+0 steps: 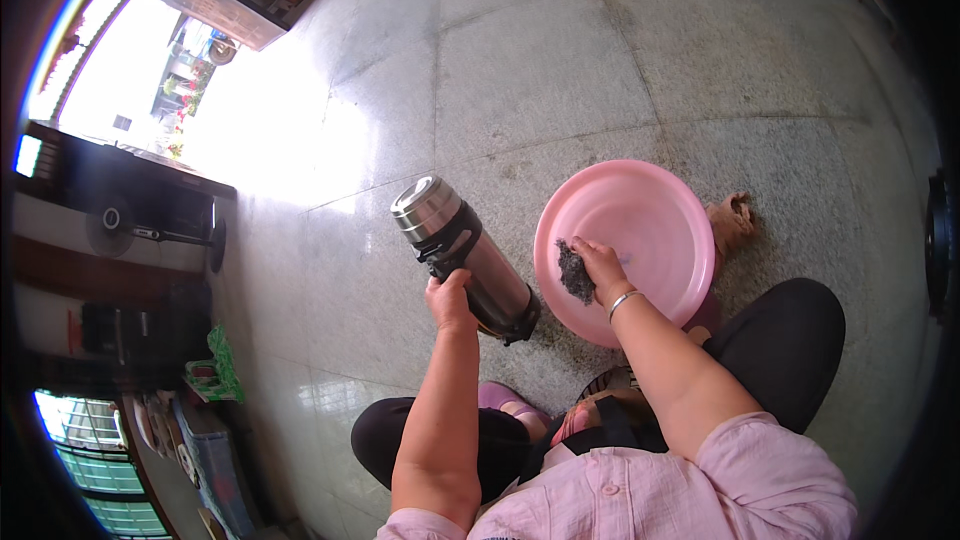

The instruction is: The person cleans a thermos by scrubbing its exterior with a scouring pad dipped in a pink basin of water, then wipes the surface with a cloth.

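My left hand [451,300] grips the black handle of a large stainless-steel vacuum flask [491,255]. The flask is tilted, its silver lid towards the upper left and its dark base near the basin. Over the left part of a round pink plastic basin [660,217], my right hand [606,270] holds a dark grey scouring pad [575,274], which looks like steel wool. A faint mark shows on the basin's floor; whether it holds water I cannot tell.
Right of the basin lies a crumpled brown cloth or paper [733,221] on the grey tiled floor [517,52]. A standing fan [112,221] is at the left, below a bright doorway [135,67]. Green netting [219,360] lies near stacked items by the left wall.
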Available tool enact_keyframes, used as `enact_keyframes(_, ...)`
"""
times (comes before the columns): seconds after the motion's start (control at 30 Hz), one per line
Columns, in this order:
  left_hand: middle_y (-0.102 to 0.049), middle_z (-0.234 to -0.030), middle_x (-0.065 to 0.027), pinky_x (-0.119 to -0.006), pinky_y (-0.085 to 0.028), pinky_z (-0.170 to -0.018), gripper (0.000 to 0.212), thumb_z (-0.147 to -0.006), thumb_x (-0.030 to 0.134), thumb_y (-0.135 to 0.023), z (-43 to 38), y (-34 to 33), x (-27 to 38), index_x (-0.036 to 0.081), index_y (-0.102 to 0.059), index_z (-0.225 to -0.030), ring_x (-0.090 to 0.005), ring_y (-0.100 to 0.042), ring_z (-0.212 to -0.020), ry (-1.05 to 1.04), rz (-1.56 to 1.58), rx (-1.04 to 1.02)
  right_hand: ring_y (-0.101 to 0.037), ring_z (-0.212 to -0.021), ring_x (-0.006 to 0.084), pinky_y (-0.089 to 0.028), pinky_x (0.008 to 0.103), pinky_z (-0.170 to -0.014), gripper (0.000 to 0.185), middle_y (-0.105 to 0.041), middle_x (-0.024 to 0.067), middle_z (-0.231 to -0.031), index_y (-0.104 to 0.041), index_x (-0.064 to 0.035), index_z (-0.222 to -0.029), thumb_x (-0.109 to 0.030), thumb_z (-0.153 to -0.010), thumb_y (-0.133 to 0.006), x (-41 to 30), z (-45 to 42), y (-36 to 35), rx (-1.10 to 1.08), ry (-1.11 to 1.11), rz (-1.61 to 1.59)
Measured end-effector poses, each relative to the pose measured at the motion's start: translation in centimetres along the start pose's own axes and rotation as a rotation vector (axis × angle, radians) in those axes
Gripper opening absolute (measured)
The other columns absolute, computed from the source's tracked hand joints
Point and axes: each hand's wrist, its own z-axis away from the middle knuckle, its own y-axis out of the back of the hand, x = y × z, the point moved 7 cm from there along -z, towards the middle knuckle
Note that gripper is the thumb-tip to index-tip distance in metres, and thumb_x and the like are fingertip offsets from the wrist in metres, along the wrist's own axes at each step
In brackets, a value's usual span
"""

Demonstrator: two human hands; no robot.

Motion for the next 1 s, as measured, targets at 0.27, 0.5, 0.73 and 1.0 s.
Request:
enact_keyframes(0.27,-0.053,-0.062,-0.0033,-0.023,-0.041,-0.043,0.009,-0.069,0.001,-0.062,4.3,0.6,6.9,0.003,-0.054,-0.073,-0.0122,-0.049,-0.046,0.070,0.123,-0.164,-0.057,-0.078,0.0130,-0.047,0.0272,-0.070,0.040,-0.059,0.0060,-0.092,-0.053,0.0008,-0.110,-0.025,-0.082,-0.062,-6.5,1.3,-3.7,-0.138,0.071,-0.218)
enact_keyframes(0.5,-0.052,-0.061,-0.0033,-0.024,-0.042,-0.045,0.007,-0.070,0.004,-0.061,7.6,-0.2,14.4,0.003,-0.057,-0.075,-0.0131,-0.049,-0.046,-0.072,0.182,-0.392,-0.049,-0.091,0.0097,-0.039,0.0239,-0.084,0.047,-0.053,0.0030,-0.096,-0.048,-0.0024,-0.120,-0.021,-0.081,-0.064,-15.8,5.5,-9.2,-0.159,0.522,-0.126)
enact_keyframes(0.73,-0.047,-0.061,-0.0022,-0.029,-0.039,-0.047,0.007,-0.076,0.011,-0.056,8.7,-5.1,14.6,0.007,-0.050,-0.076,-0.0131,-0.045,-0.048,0.012,0.405,-0.547,-0.047,-0.108,0.0175,-0.035,0.0268,-0.093,0.035,-0.050,0.0121,-0.116,-0.054,-0.0046,-0.115,-0.016,-0.082,-0.059,-23.0,12.9,-12.1,-0.074,1.002,0.651)
enact_keyframes(1.0,-0.051,-0.060,-0.0046,-0.026,-0.039,-0.040,0.009,-0.072,0.004,-0.062,9.2,-10.8,10.6,0.001,-0.053,-0.074,-0.0147,-0.047,-0.042,0.203,0.538,-0.485,-0.056,-0.096,0.0204,-0.045,0.0288,-0.085,0.046,-0.058,0.0125,-0.099,-0.050,0.0021,-0.114,-0.008,-0.072,-0.064,-21.0,11.5,-5.9,-0.087,0.717,0.601)
